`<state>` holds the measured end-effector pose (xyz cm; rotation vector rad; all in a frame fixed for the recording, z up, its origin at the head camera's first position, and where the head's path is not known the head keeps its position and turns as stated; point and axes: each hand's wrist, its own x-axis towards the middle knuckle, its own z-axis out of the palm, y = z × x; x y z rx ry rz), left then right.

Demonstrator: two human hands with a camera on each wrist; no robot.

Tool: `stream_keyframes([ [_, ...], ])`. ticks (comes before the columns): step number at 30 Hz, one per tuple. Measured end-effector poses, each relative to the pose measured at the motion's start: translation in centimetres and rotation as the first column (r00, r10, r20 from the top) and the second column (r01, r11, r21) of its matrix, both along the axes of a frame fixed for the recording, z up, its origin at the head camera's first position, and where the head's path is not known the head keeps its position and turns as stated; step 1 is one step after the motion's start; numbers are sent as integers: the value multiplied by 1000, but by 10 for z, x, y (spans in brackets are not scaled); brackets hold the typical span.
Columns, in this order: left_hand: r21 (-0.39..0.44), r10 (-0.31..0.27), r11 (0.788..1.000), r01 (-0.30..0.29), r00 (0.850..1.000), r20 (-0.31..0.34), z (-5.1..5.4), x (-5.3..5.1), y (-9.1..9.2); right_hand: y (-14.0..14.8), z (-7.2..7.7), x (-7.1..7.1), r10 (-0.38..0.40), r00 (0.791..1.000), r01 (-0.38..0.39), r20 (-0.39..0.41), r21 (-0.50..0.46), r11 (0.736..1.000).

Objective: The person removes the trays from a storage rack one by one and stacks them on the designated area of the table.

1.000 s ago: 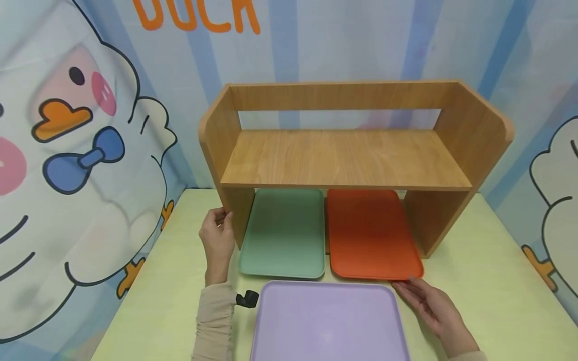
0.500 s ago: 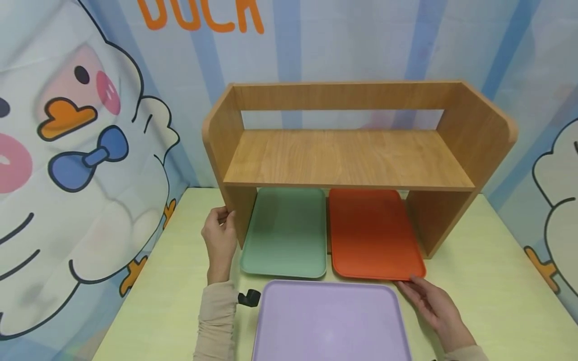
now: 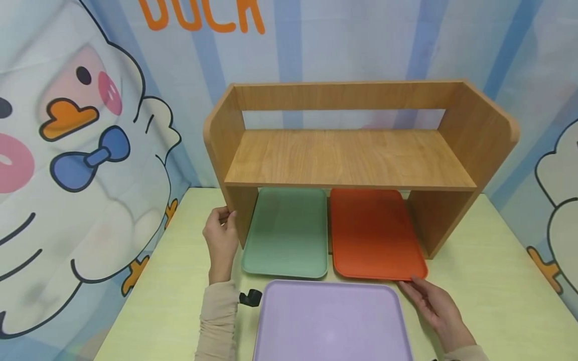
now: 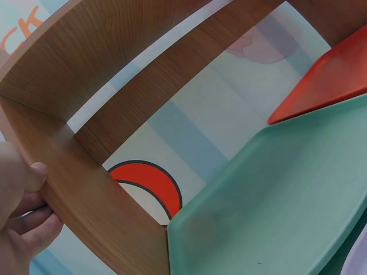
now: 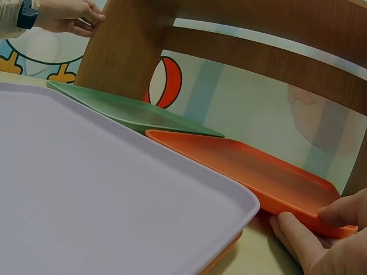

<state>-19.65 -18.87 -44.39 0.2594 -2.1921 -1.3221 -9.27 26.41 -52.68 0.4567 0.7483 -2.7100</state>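
A lavender tray [image 3: 331,321] lies on the worktop [image 3: 496,271], nearest the person and between the hands. Off its far right corner, the right hand [image 3: 435,308] pinches the near corner of an orange tray [image 3: 377,235]. Well apart from it, the left hand [image 3: 221,238] grips the left side panel of a wooden shelf [image 3: 349,158]. Just right of that hand, a green tray [image 3: 289,235] reaches under the shelf, beside the orange one. Beyond both hands hangs a striped backdrop [image 3: 352,45].

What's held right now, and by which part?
Right hand: orange tray, by its near right corner. Left hand: shelf, by the front edge of its left side.
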Motion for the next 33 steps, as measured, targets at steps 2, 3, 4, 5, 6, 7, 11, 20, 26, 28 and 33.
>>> stream_keyframes([
  [2, -1, -2, 1000, 2, 1000, -1, 0, 0, 0, 0, -1, 0, 1, 1000, -1, -5, 1, 1000],
  [3, 0, -3, 1000, 3, 1000, -2, 0, 0, 0, 0, -1, 0, 1, 1000, -1, -9, 0, 1000],
  [4, -1, -4, 1000, 4, 1000, -4, 0, 1, 0, 0, 0, 0, 0, 1000, 0, -10, 0, 1000],
  [5, 0, -4, 1000, 4, 1000, -4, 0, 1, 0, 0, 0, 0, 1, 1000, -1, -11, -3, 1000],
  [6, 2, -4, 1000, 4, 1000, -5, 0, 0, 0, 0, 1, 0, 2, 1000, -2, -15, -4, 1000],
  [7, 1, -3, 1000, 3, 1000, -6, 0, 1, 0, 0, 2, 0, 5, 1000, -5, -16, 9, 1000],
  [11, -1, -2, 1000, 2, 1000, -11, -1, 0, -1, 0, 4, 1, 9, 1000, -9, -2, 71, 997],
  [20, 0, 1, 1000, -1, 1000, -24, -2, 1, -1, -1, 3, 2, -46, 999, 40, 27, 181, 983],
  [26, -2, 2, 1000, -2, 1000, -13, -1, 1, -1, 1, 0, 6, -74, 997, 75, -17, 19, 997],
  [28, -1, 2, 1000, -2, 1000, -10, -1, 1, -1, 1, 0, 6, -79, 996, 78, -40, -27, 997],
  [33, -2, 2, 1000, -2, 1000, -5, -2, 1, -1, 2, -2, 8, -81, 991, 72, -103, -95, 993],
])
